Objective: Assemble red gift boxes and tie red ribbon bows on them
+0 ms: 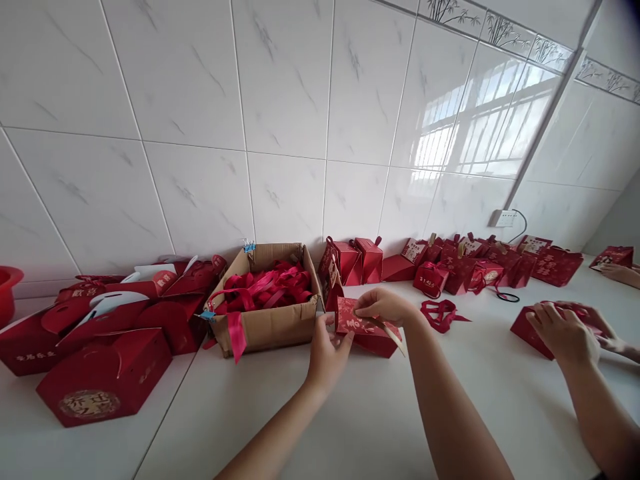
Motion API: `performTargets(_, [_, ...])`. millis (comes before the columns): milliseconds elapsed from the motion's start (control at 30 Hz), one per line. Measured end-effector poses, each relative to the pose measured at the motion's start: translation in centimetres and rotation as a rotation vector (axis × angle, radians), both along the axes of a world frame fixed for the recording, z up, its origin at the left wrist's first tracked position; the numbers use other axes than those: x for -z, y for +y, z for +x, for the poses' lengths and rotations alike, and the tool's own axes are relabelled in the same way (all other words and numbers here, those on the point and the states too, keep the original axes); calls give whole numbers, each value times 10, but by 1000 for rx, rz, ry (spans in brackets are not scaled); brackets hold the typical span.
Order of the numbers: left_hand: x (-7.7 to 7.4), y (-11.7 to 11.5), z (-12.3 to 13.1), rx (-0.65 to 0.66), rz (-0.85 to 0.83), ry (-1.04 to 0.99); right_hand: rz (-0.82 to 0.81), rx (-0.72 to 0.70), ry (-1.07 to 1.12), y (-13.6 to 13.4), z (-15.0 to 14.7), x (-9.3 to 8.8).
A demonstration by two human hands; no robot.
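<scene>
A red gift box (380,345) with pale printed characters lies on the white table in front of me. My left hand (327,350) is closed at the box's left end, thumb and fingers on its edge. Over the top of the box, my right hand (385,308) is bent with its fingertips pinched together. A pale gold ribbon (395,337) runs from under that hand across the box and past its right end. Just left of my hands stands a cardboard carton (270,327) heaped with red ribbons (270,287).
Several red boxes (105,377) crowd the left side, beside a red basin (7,293). More finished-looking boxes (457,270) line the tiled wall. A loose red ribbon (443,315) lies to the right. At far right another person's hands (567,333) hold a red box (530,330).
</scene>
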State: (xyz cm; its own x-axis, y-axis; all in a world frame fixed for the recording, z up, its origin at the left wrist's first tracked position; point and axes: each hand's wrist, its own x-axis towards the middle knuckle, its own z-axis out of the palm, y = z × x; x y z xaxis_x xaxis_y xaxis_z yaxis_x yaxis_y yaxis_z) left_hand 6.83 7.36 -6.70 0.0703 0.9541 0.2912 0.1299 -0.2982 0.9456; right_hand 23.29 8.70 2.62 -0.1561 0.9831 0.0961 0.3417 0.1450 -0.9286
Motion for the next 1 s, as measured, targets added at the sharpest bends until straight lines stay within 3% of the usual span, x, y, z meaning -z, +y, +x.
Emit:
performTargets(100, [12,9,5,-33,-67,-110,-130,-130,19,5,2,4])
performTargets(200, [9,7,8,-27,-88,-163,-183,-194,51,8,6,3])
performTargets(300, [-10,-2,5,-53,-14,-181,-159,-215,119,3,12,-7])
performTargets(433, [-45,-12,-12,-93,154,-126,19,-154,333,-27,24,-34])
performTargets(500, [-59,-13,-24,-60,247,-35,127,-141,469,-45,26,-46])
performTargets(600, [-72,-10,-44,56,391,141,224,-163,496,-60,21,-54])
performTargets(800, [-80,5,-72,204,529,393,118,-270,503,-34,-12,-40])
performTargets(1000, [-83,8,-80,253,543,524,-38,-388,411,-14,-31,-24])
